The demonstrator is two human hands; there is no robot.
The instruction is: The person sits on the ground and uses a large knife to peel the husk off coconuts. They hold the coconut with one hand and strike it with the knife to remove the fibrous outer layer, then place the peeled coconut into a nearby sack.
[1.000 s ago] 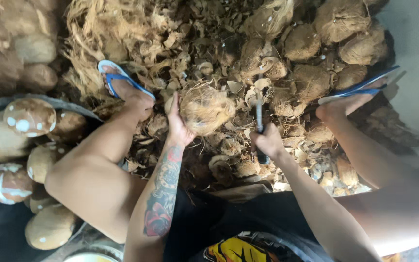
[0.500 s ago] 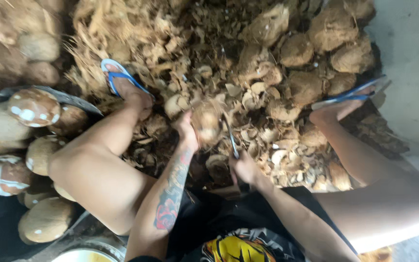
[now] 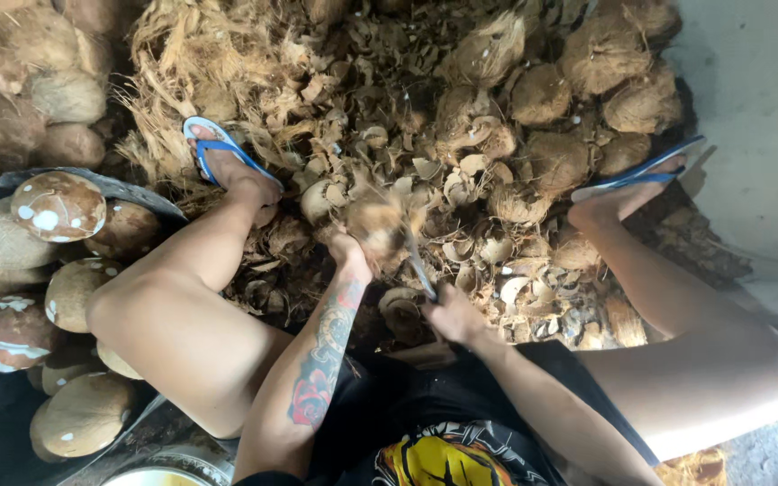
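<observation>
My left hand point(image 3: 350, 254) grips a brown husked coconut point(image 3: 380, 225), blurred by motion, just above the litter of shell pieces between my legs. My right hand point(image 3: 454, 312) is closed on the handle of a knife point(image 3: 420, 270) whose blade slants up against the coconut's right side. A tattoo runs along my left forearm. My feet in blue sandals point(image 3: 227, 155) rest on the husk pile at left and right.
A heap of fibrous husks and broken shells point(image 3: 461, 135) fills the ground ahead. Unpeeled brown coconuts point(image 3: 578, 85) lie at the top right. Peeled, white-patched coconuts point(image 3: 47, 207) sit in a container at left. A pale concrete floor point(image 3: 758, 99) runs along the right.
The coconut has come down and nearer to me in my left hand. My right hand with the knife has dropped lower, the blade now striking the coconut's side.
</observation>
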